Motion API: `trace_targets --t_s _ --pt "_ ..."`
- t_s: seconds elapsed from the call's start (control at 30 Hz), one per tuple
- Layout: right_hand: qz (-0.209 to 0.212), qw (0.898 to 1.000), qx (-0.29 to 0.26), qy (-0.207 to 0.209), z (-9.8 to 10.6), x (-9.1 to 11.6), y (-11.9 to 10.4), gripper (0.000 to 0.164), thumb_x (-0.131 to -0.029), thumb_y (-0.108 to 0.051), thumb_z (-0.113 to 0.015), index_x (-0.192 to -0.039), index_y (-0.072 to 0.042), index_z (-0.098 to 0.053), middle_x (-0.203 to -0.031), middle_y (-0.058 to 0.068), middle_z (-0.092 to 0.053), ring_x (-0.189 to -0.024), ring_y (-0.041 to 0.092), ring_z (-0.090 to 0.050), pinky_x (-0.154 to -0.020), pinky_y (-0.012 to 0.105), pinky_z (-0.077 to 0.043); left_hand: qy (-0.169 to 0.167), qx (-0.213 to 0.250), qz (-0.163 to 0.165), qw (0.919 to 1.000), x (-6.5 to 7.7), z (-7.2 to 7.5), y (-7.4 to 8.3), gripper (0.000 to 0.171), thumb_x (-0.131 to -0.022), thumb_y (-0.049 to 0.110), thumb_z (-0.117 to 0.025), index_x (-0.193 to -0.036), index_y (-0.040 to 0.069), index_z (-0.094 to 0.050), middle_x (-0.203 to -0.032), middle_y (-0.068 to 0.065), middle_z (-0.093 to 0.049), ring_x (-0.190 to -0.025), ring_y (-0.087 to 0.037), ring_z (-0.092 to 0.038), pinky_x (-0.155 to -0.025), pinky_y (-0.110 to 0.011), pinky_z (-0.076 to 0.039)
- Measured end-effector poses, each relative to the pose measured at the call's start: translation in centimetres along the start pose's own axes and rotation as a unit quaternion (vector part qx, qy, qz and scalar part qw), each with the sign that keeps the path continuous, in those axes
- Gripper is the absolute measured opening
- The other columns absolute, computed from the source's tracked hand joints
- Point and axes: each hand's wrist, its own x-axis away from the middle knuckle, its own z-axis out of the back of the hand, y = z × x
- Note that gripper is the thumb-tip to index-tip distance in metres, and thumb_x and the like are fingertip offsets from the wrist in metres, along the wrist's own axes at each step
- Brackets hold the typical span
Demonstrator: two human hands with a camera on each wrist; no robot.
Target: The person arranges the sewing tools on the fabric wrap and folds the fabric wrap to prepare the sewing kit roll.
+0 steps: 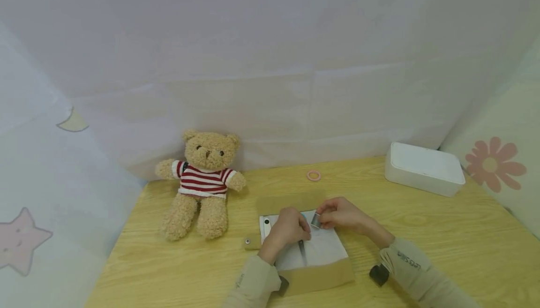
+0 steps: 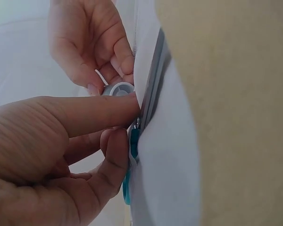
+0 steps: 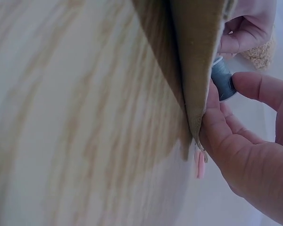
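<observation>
In the head view, an unfolded tan pouch with a white lining lies on the table. Scissors with teal handles and grey blades lie along the lining. My right hand pinches a spool of grey-blue thread between thumb and fingers, over the pouch's upper right part. Bent over the scissors, my left hand has thumb and forefinger close together beside the teal handles and the spool. Whether anything is between those fingertips is hidden. A white piece with a black dot shows at the lining's left edge.
A teddy bear in a striped shirt leans at the back left of the wooden table. Behind the pouch lies a pink ring. A white box stands at the back right. A snap tab sticks out left of the pouch.
</observation>
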Motion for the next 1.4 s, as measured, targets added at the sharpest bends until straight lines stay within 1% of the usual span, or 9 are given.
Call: trace_targets --t_s 0.27,0.47,0.67,0.77,0.9,1.0,1.07,1.3,1.4 --pt "0.019 0.999 0.051 -0.001 -0.4 0.0 -0.4 0.024 -0.081 -0.003 -0.064 -0.100 0.011 -0.064 -0.085 0.008 -0.065 -0.074 0.016 -0.063 -0.068 0.030 -0.054 0.009 0.000 0.002 1.0000 0.1 -0.2 0.0 0.012 -0.068 -0.003 -0.078 -0.063 0.006 -0.071 -0.054 0.007 -0.059 -0.058 -0.005 -0.046 -0.052 -0.019 -0.040" --pt "0.020 0.998 0.063 0.012 -0.6 -0.2 -0.4 0.022 -0.083 -0.004 -0.064 -0.100 0.010 -0.065 -0.084 0.009 -0.067 -0.071 0.016 -0.063 -0.066 0.030 -0.054 0.005 0.013 0.011 0.9998 0.0 -0.2 0.0 0.014 -0.070 -0.004 -0.076 -0.062 0.007 -0.071 -0.053 0.008 -0.057 -0.057 -0.005 -0.046 -0.049 -0.018 -0.038" --pt "0.030 0.998 0.060 0.022 -0.9 -0.6 -0.3 0.020 -0.085 -0.004 -0.066 -0.102 0.008 -0.062 -0.087 0.013 -0.069 -0.068 0.017 -0.064 -0.062 0.029 -0.054 -0.002 0.001 -0.011 0.9999 -0.1 0.0 -0.2 0.015 -0.072 -0.003 -0.074 -0.061 0.007 -0.070 -0.052 0.011 -0.055 -0.058 -0.003 -0.043 -0.051 -0.018 -0.034" --pt "0.039 0.997 0.068 0.025 -1.0 -0.7 -0.2 0.017 -0.086 -0.006 -0.068 -0.099 0.005 -0.064 -0.081 0.013 -0.068 -0.065 0.017 -0.062 -0.058 0.028 -0.053 -0.005 0.005 -0.020 0.9998 -0.1 0.0 -0.3 0.016 -0.073 -0.002 -0.073 -0.061 0.007 -0.070 -0.052 0.011 -0.055 -0.058 -0.004 -0.043 -0.051 -0.018 -0.034" --pt "0.044 0.995 0.087 0.025 -1.1 -0.9 -0.2 0.014 -0.086 -0.011 -0.071 -0.093 0.000 -0.067 -0.072 0.011 -0.066 -0.062 0.016 -0.060 -0.054 0.027 -0.051 -0.008 0.023 -0.029 0.9993 -0.2 0.1 -0.6 0.014 -0.074 -0.001 -0.073 -0.063 0.008 -0.070 -0.057 0.009 -0.059 -0.059 -0.003 -0.045 -0.055 -0.019 -0.038" --pt "0.045 0.994 0.096 0.025 -1.2 -0.8 -0.2 0.012 -0.086 -0.012 -0.071 -0.090 -0.001 -0.068 -0.069 0.009 -0.065 -0.061 0.016 -0.059 -0.053 0.026 -0.050 -0.009 0.034 -0.040 0.9986 -0.5 0.0 -0.9 0.013 -0.075 0.001 -0.074 -0.065 0.009 -0.071 -0.061 0.009 -0.063 -0.062 -0.002 -0.048 -0.059 -0.020 -0.041" --pt "0.043 0.994 0.097 0.027 -1.2 -0.8 -0.3 0.012 -0.086 -0.012 -0.071 -0.088 -0.001 -0.068 -0.069 0.009 -0.064 -0.060 0.016 -0.059 -0.053 0.026 -0.050 -0.010 0.036 -0.046 0.9983 -0.6 0.0 -1.0 0.013 -0.076 0.002 -0.075 -0.066 0.011 -0.071 -0.063 0.010 -0.063 -0.063 -0.001 -0.048 -0.061 -0.020 -0.042" --pt "0.037 0.994 0.094 0.028 -1.3 -0.8 -0.4 0.011 -0.085 -0.010 -0.070 -0.084 0.000 -0.067 -0.066 0.009 -0.063 -0.059 0.016 -0.058 -0.052 0.025 -0.049 -0.020 0.039 -0.045 0.9980 -0.6 0.2 -1.1 0.017 -0.077 0.004 -0.074 -0.064 0.013 -0.069 -0.062 0.011 -0.060 -0.061 -0.002 -0.047 -0.058 -0.019 -0.039" --pt "0.041 0.993 0.107 0.029 -1.3 -0.8 -0.4 0.009 -0.084 -0.009 -0.070 -0.083 -0.001 -0.068 -0.067 0.009 -0.063 -0.058 0.016 -0.059 -0.052 0.025 -0.050 -0.024 0.047 -0.045 0.9976 -0.5 0.3 -1.1 0.017 -0.079 0.004 -0.074 -0.064 0.012 -0.069 -0.063 0.011 -0.060 -0.061 -0.002 -0.048 -0.057 -0.019 -0.039"
